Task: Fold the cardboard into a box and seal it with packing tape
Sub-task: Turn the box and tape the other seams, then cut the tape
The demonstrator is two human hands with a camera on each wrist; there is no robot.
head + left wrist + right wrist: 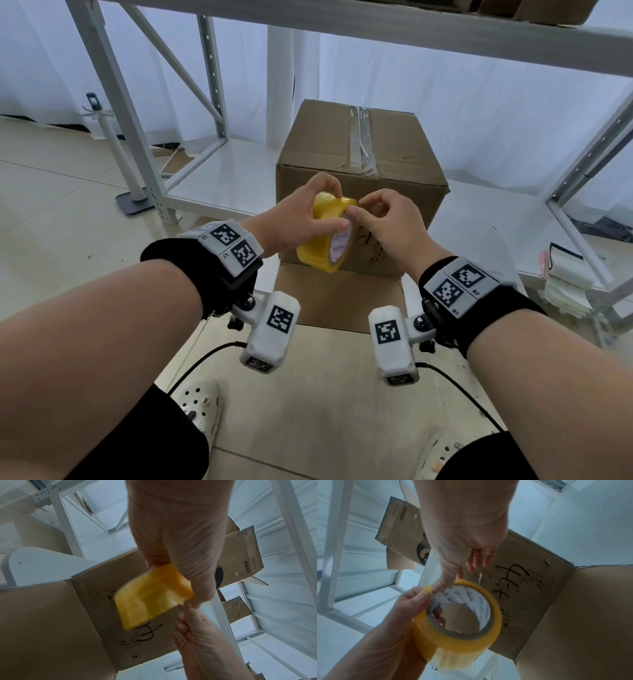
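A brown cardboard box (363, 150) stands folded on a low white shelf, with clear tape along its top seam. Black handwriting marks its near side (518, 582). In front of it my left hand (301, 219) grips a yellow roll of packing tape (325, 253), fingers through the core and thumb on the rim. My right hand (383, 219) pinches at the top edge of the roll with thumb and forefinger. The roll (460, 622) shows its white printed core in the right wrist view, and looks blurred (150, 596) in the left wrist view.
A flat cardboard sheet (329, 301) lies on the floor below my hands. White metal shelving (144, 144) frames the box left and right. A stack of papers (565, 284) sits low at the right. My feet in pale clogs (202, 407) are below.
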